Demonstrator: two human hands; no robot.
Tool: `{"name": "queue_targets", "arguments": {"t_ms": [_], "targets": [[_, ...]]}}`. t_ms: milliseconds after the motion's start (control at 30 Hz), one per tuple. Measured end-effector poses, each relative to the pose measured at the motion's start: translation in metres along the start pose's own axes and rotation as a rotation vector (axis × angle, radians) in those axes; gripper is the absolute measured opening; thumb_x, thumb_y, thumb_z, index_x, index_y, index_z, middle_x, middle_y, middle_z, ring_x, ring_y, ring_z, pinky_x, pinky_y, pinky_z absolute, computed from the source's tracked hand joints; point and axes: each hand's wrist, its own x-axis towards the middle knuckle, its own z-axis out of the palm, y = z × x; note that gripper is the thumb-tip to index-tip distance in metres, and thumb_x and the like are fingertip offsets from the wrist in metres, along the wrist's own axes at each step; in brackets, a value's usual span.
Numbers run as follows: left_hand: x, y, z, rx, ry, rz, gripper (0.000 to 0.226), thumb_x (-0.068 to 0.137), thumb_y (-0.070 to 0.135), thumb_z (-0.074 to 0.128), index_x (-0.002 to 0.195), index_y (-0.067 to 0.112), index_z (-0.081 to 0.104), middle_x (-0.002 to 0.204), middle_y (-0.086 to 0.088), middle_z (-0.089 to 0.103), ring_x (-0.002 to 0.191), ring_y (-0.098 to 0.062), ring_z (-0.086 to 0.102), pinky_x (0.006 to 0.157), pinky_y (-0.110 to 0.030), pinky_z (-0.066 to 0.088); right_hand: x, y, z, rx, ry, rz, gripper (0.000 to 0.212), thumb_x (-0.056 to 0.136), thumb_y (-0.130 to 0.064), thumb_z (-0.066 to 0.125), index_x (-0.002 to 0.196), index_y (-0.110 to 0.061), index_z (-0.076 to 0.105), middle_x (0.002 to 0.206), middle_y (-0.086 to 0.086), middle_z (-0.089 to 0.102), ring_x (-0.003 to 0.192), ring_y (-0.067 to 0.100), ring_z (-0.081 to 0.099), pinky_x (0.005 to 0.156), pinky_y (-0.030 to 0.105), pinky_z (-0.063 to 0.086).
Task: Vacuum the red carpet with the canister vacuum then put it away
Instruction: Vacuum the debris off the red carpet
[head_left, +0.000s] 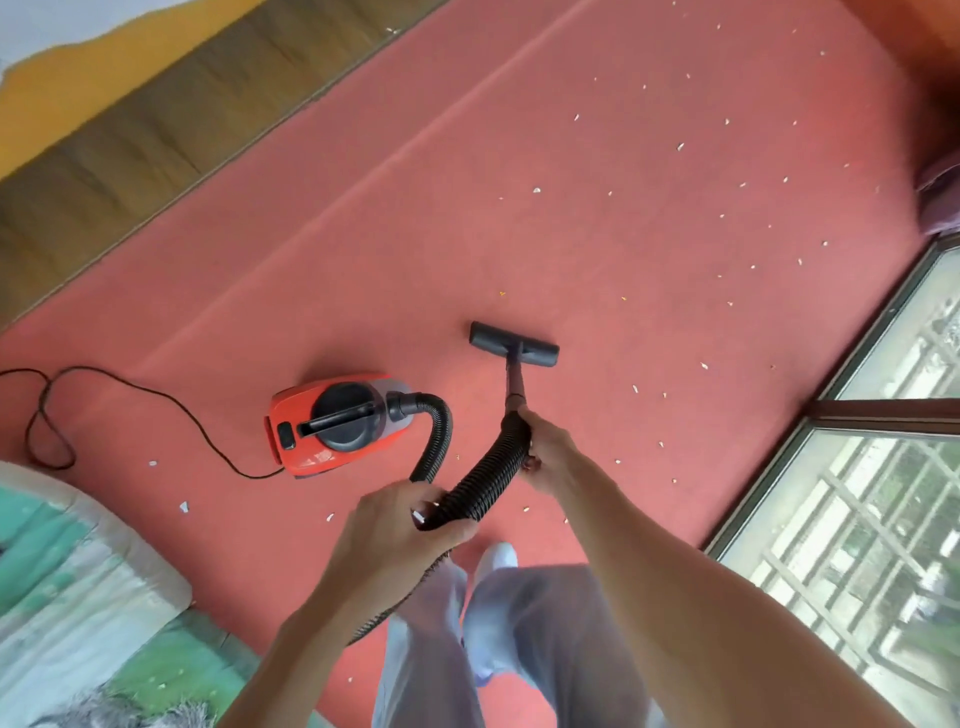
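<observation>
While the orange canister vacuum (332, 423) sits on the red carpet (363, 234), both hands grip its black ribbed hose (483, 480): left hand (410, 525) near the loop, right hand (548, 457) behind the floor nozzle (514, 345), amid scattered white scraps (680, 147).

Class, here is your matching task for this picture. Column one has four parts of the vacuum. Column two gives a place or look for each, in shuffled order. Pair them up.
Column one
1 canister
2 floor head
3 cord
4 hose

Column two
a gripped by the left hand and the right hand
b looped on the carpet, far left
c red with a black handle
d black, flat on the carpet ahead of the hands

Pairs: 1-c, 2-d, 3-b, 4-a
</observation>
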Motion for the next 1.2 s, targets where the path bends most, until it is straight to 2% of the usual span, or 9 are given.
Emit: {"name": "queue_targets", "arguments": {"t_ms": [133,333,467,600,733,800,933,1067,1200], "targets": [[0.034,0.031,-0.001,-0.055,0.007,-0.066,0.039,0.057,0.063,0.068,0.08,0.032,0.073,0.072,0.016,0.071,0.07,0.001,0.066,0.069,-0.028,0.053,0.023,-0.044,0.01,-0.007,-0.019,-0.035,0.032,0.089,-0.024,0.07,0.106,0.001,0.061,0.076,0.012,0.063,0.05,0.019,0.061,0.043,0.023,0.048],[0.09,0.093,-0.006,-0.03,0.022,-0.098,0.027,0.073,0.045,0.082,0.076,0.021,0.071,0.064,0.015,0.071,0.061,0.001,0.065,0.067,-0.027,0.052,0.053,-0.123,0.024,-0.166,-0.023,-0.051,0.023,0.084,-0.023,0.074,0.075,-0.009,0.058,0.064,0.006,0.058,0.05,0.015,0.054,0.048,0.022,0.04],[0.112,0.147,-0.026,-0.004,-0.087,-0.118,0.029,0.075,0.043,0.081,0.071,0.015,0.073,0.063,0.006,0.073,0.061,-0.006,0.069,0.061,-0.026,0.049,0.046,-0.158,0.021,-0.223,0.014,-0.012,0.02,0.084,-0.023,0.072,0.081,-0.007,0.06,0.068,0.006,0.063,0.053,0.017,0.06,0.038,0.017,0.041],[0.115,0.177,-0.053,0.017,-0.241,-0.145,0.033,0.074,0.042,0.081,0.078,0.01,0.075,0.072,-0.006,0.072,0.06,-0.009,0.064,0.059,-0.024,0.043,0.029,-0.173,0.008,-0.189,-0.011,0.097,0.021,0.085,-0.018,0.07,0.097,-0.002,0.061,0.072,0.011,0.062,0.056,0.02,0.06,0.044,0.021,0.047],[0.128,0.195,-0.07,-0.042,-0.223,-0.172,0.051,0.061,0.053,0.078,0.08,0.005,0.073,0.077,-0.017,0.069,0.059,-0.008,0.053,0.061,-0.025,0.038,0.021,-0.19,0.014,-0.119,-0.009,0.082,0.032,0.083,-0.016,0.072,0.101,0.008,0.061,0.08,0.018,0.064,0.065,0.027,0.063,0.058,0.032,0.053],[0.139,0.201,-0.075,-0.043,-0.204,-0.172,0.053,0.06,0.053,0.079,0.08,0.005,0.072,0.071,-0.01,0.07,0.057,-0.006,0.056,0.059,-0.021,0.039,0.026,-0.206,0.024,-0.11,-0.005,0.066,0.024,0.084,-0.016,0.071,0.084,0.005,0.059,0.074,0.018,0.061,0.064,0.027,0.06,0.067,0.038,0.052],[0.174,0.206,-0.082,-0.032,-0.137,-0.199,0.03,0.072,0.043,0.084,0.081,0.016,0.074,0.065,0.008,0.073,0.059,-0.001,0.066,0.057,-0.015,0.046,0.042,-0.249,0.047,-0.166,-0.009,0.026,0.023,0.085,-0.02,0.071,0.077,-0.004,0.057,0.072,0.012,0.06,0.059,0.022,0.056,0.056,0.031,0.043],[0.215,0.216,-0.087,-0.132,-0.042,-0.202,0.051,0.051,0.066,0.071,0.074,0.021,0.073,0.064,0.011,0.071,0.061,-0.004,0.067,0.064,-0.027,0.05,0.072,-0.293,0.072,-0.167,-0.023,-0.012,0.024,0.084,-0.022,0.073,0.09,0.0,0.064,0.082,0.015,0.064,0.067,0.025,0.061,0.064,0.034,0.051],[0.258,0.231,-0.104,-0.186,0.005,-0.187,0.041,0.063,0.058,0.078,0.077,0.02,0.076,0.069,0.004,0.074,0.068,-0.009,0.069,0.068,-0.029,0.051,0.092,-0.338,0.102,-0.169,0.007,-0.094,0.025,0.085,-0.025,0.073,0.089,-0.003,0.061,0.087,0.014,0.064,0.069,0.023,0.06,0.063,0.032,0.05]]}}
